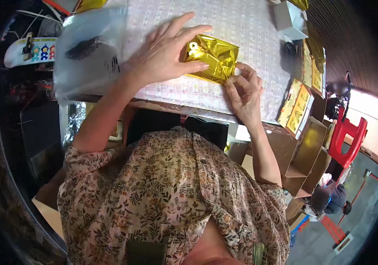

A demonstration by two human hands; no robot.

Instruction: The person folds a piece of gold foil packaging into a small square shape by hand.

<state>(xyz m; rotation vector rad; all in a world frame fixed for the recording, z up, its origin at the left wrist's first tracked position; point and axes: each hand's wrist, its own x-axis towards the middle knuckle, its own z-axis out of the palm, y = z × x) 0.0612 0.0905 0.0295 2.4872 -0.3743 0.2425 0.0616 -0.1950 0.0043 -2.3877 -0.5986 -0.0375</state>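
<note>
A shiny gold foil packet [217, 59] with pale lettering or a small emblem at its left end lies on the white patterned tabletop [175, 95]. My left hand [167, 55] rests over its left end, fingers stretched out, the thumb along the front and the index finger along the far edge. At the packet's near right corner, my right hand [247, 88] pinches the foil between thumb and bent fingers. What lies inside the packet is hidden.
A clear plastic bag [92, 57] with a dark patch covers the table's left side. At the right edge stand a box marked FALL [297, 112], a white box [290, 20] and open cardboard boxes [308, 145]. Beyond are a red plastic stool [347, 139] and another person [336, 198].
</note>
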